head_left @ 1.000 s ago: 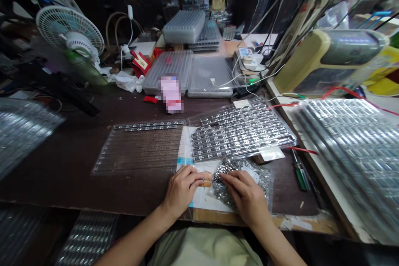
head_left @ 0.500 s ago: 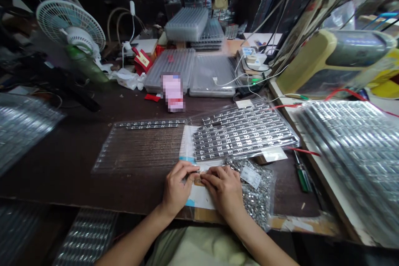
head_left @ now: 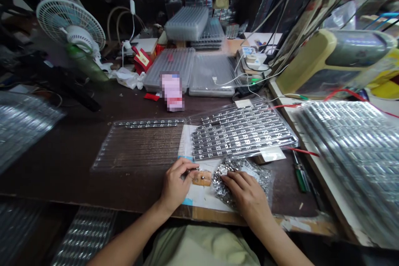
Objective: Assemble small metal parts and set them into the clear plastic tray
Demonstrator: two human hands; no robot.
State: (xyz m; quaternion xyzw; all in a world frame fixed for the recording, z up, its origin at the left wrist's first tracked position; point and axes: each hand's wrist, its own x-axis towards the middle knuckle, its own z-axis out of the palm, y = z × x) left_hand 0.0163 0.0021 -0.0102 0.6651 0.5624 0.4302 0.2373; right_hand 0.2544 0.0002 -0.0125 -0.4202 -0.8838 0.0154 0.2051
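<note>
While the left hand [head_left: 176, 185] pinches a tiny part [head_left: 196, 169] just beside a tan pad [head_left: 202, 178], the right hand [head_left: 245, 193] lies spread on a bag of metal parts [head_left: 225, 178], apart on the tabletop [head_left: 62, 166].

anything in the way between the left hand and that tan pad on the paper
Nothing visible stands between them: the left hand sits just beside the tan pad. The bag of metal parts lies on the pad's far side, by the right hand.
</note>
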